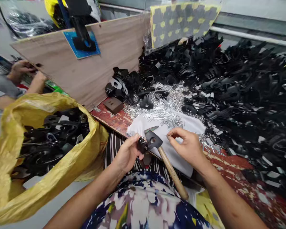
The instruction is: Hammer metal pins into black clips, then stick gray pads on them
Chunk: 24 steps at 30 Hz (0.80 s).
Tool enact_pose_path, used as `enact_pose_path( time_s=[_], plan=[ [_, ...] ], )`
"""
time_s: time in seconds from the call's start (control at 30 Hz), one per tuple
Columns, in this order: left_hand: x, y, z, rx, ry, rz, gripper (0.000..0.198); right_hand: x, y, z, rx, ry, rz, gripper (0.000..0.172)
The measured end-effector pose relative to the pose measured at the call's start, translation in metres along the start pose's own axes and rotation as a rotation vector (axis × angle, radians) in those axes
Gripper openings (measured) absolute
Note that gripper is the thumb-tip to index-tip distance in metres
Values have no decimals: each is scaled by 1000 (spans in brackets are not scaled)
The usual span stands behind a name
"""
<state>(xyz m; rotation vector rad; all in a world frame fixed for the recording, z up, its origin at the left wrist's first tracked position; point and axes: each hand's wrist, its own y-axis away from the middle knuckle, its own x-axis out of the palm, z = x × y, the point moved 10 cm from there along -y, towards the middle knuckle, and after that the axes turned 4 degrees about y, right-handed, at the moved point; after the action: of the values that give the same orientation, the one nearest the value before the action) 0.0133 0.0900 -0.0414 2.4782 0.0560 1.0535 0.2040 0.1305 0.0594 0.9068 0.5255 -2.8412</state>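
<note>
My left hand (128,153) grips a black strap piece (153,140) with a round hole and a small metal buckle. Close by on the right, my right hand (187,144) pinches a thin pin (167,136) between thumb and fingertips. Below the strap piece, a wooden handle (173,175) slants across my lap, its upper end hidden. Behind both hands, a white cloth (193,125) lies on the worn red table (120,122), with loose silver pins (160,115) heaped on it.
A large pile of black strap pieces (228,86) covers the right side. A wooden board (114,41) stands at the back left. A yellow sack (94,133) of black parts and a brown block (113,105) are to the left. Another person's hands (38,82) show beyond the board.
</note>
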Motion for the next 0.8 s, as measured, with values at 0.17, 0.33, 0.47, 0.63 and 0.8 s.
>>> enact_pose_path(
  time_s=[0.17, 0.33, 0.47, 0.63, 0.8],
  plan=[
    [16, -5, 3, 5, -29, 63, 34, 18, 15, 51, -181, -154, -23, 6],
    [21, -2, 7, 7, 10, 81, 27, 26, 14, 58, -237, -108, -102, 7],
    [20, -2, 8, 8, 26, 74, 30, 27, 21, 68, -302, 88, -158, 8],
    [16, -4, 9, 43, 52, 50, 32, 41, 40, 110, -595, 484, -198, 17],
    [8, -2, 14, 76, 71, -24, 33, 61, 37, 101, -534, 575, -124, 27]
  ],
)
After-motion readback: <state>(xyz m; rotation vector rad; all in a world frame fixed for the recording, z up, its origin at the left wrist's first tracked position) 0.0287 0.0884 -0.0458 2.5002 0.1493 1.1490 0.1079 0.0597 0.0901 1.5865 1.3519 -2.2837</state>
